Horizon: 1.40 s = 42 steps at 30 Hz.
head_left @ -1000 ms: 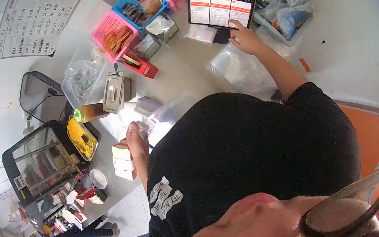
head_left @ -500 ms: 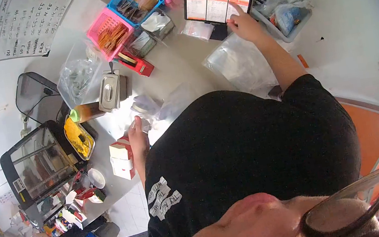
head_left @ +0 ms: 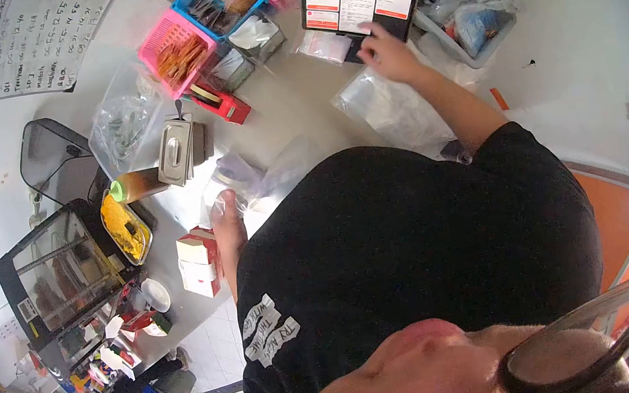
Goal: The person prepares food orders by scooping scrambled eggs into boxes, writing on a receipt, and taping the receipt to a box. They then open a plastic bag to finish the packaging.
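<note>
My right hand (head_left: 389, 55) is just below a tablet (head_left: 359, 4) on a stand, fingers apart and partly bent, holding nothing. The screen shows white panels with orange bars. At the left of my body, my left hand (head_left: 227, 222) has its thumb raised against a clear plastic bag (head_left: 237, 177) and grips its edge; its other fingers are mostly hidden. Round lidded tubs seem to be inside the bag. Beside this hand sits a red and white box (head_left: 199, 264). Clear plastic bags (head_left: 391, 108) lie below my right hand.
Pink (head_left: 175, 52) and blue baskets (head_left: 217, 4) hold packets and sticks. A red tape dispenser (head_left: 224, 106), steel container (head_left: 176, 152), sauce bottle (head_left: 136, 186), yellow food tray (head_left: 125, 227) and glass display case (head_left: 66, 274) are leftward. A person (head_left: 135, 386) is at lower left.
My right hand has drawn back from the tablet, down and left, and its pointing finger has bent. The screen layout differs. More of the other person shows at lower left.
</note>
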Tool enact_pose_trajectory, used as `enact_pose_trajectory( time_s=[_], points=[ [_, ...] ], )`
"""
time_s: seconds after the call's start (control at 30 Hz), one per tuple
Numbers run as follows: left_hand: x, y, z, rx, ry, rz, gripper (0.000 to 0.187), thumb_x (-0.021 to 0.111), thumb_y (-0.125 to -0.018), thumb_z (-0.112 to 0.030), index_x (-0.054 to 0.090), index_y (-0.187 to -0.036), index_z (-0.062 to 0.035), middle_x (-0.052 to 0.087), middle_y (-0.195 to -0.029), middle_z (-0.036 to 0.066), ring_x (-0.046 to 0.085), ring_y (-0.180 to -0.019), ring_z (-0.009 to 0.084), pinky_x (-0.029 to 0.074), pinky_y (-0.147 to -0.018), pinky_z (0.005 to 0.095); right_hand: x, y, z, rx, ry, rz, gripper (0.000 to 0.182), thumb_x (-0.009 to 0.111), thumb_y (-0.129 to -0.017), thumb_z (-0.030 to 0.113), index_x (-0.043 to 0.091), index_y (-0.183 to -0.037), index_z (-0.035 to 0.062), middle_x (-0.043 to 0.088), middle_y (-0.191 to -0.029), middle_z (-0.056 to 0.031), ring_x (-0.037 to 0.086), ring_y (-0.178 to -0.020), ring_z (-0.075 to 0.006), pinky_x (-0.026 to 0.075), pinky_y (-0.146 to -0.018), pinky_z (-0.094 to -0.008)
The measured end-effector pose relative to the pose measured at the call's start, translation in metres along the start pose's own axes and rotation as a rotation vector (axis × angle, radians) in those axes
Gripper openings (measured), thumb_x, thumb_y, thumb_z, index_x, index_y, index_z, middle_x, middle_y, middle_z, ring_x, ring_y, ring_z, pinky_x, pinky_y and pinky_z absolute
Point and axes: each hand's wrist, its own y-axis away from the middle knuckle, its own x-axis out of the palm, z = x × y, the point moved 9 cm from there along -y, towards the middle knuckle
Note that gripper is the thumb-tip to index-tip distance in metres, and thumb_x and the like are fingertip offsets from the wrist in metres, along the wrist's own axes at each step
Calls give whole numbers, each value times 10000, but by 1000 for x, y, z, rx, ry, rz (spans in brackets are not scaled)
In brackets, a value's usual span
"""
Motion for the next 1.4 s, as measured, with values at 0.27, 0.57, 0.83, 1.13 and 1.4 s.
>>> enact_pose_trajectory(
  time_s=[0.27,0.57,0.83,1.13,1.4],
  points=[
    [27,16,-34,166,-13,156,408,537,-964,-341,622,-1103,33,650,-1046,82,567,-958,157,417,-857,275,17,6,-27,125,111,93,216,660,-822,219,548,-754,48,308,-1478,-150,628,-914,-358,505,-796,-463],
    [11,20,-21,-29,-193,-55,299,637,-911,-232,607,-1123,-23,640,-1066,71,567,-1008,145,417,-871,266,-18,2,-24,158,115,-18,154,640,-831,183,570,-796,50,355,-1447,-117,608,-974,-336,495,-829,-456],
    [80,19,-69,149,-4,114,419,684,-871,-332,591,-1065,27,618,-1002,68,552,-922,137,436,-806,281,86,21,212,-204,-389,563,208,641,-881,240,581,-870,40,596,-757,-95,555,-696,-171,459,-631,-345],
    [46,18,-51,213,145,483,127,645,-884,-187,587,-837,-83,589,-809,-14,513,-679,88,404,-616,242,61,-5,151,-212,-346,468,242,594,-881,238,625,-857,-1,616,-692,-156,628,-676,-259,453,-630,-426],
    [68,46,-109,397,-929,204,324,650,-765,-153,536,-1037,-18,627,-875,244,619,-890,404,476,-789,448,69,13,216,-266,-340,339,149,599,-757,156,626,-833,31,618,-743,-221,611,-732,-408,455,-672,-488]
  ],
)
